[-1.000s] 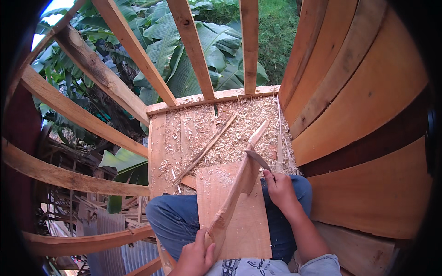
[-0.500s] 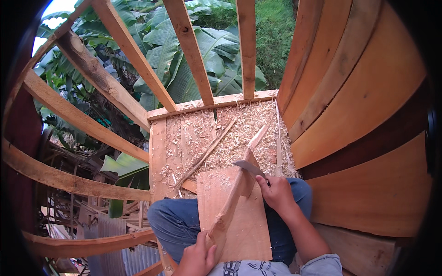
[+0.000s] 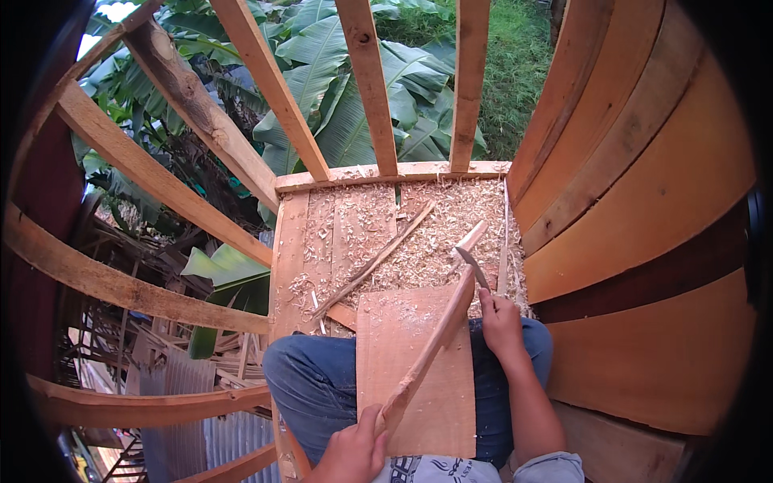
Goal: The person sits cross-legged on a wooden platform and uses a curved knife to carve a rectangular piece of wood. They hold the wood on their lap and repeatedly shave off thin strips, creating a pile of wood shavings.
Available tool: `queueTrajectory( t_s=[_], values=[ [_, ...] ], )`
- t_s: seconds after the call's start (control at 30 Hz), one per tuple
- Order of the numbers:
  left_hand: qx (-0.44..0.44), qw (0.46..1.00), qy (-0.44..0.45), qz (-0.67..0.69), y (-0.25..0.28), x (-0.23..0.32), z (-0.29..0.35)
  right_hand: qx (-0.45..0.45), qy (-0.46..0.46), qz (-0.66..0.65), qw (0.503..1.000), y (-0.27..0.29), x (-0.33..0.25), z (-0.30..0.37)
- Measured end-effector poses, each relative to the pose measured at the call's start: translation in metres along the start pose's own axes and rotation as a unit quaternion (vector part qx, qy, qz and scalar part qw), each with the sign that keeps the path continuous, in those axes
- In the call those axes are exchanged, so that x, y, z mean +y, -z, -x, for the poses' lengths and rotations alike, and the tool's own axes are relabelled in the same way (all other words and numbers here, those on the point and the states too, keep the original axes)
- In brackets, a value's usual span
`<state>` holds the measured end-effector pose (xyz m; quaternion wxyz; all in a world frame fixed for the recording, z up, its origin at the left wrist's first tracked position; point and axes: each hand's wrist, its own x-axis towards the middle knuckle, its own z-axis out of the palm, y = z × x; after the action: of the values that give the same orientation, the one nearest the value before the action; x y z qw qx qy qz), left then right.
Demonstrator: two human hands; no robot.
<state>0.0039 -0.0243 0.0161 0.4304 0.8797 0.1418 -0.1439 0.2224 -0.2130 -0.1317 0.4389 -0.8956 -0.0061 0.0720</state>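
My left hand (image 3: 354,444) is closed round the near end of a long carved wooden piece (image 3: 427,348), which slants up and away to the right. My right hand (image 3: 502,325) grips a knife; its handle is hidden by the fingers. The curved knife blade (image 3: 475,270) points forward and left, close by the far part of the wooden piece, where pale fresh wood shows. Whether the edge touches the wood I cannot tell. Beneath the piece, a flat wooden board (image 3: 390,338) lies across my lap, with a few shavings on it.
Curly wood shavings (image 3: 435,241) cover the plank floor (image 3: 291,249) ahead. A thin stick (image 3: 378,258) lies slantwise among them. Wooden slats (image 3: 366,88) enclose the front and left, with banana leaves beyond. Broad planks (image 3: 644,201) form the right wall.
The knife has moved forward and right along the wooden piece, and its blade now points more forward. My left hand keeps its hold. The whole view has shifted slightly.
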Motion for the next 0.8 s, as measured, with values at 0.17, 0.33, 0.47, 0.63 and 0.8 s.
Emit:
queueTrajectory(
  t_s=[0.17, 0.33, 0.47, 0.63, 0.8],
  values=[
    [-0.04, 0.999, 0.031, 0.005, 0.007, -0.001, -0.004, -0.013, -0.031, -0.161, 0.986, -0.006, 0.027, -0.011],
    [-0.022, 0.998, 0.005, -0.057, -0.001, -0.011, -0.004, -0.035, -0.085, -0.181, 0.979, -0.008, 0.022, -0.02],
    [-0.021, 0.999, -0.002, -0.043, -0.002, -0.015, -0.004, -0.053, -0.139, -0.265, 0.953, -0.017, 0.034, -0.042],
    [-0.01, 0.999, -0.002, -0.042, -0.001, -0.01, 0.004, -0.096, -0.129, -0.247, 0.956, -0.041, 0.033, -0.061],
    [0.002, 0.999, 0.019, -0.031, -0.001, -0.018, 0.013, -0.096, -0.098, -0.188, 0.972, -0.044, 0.028, -0.063]
  ],
)
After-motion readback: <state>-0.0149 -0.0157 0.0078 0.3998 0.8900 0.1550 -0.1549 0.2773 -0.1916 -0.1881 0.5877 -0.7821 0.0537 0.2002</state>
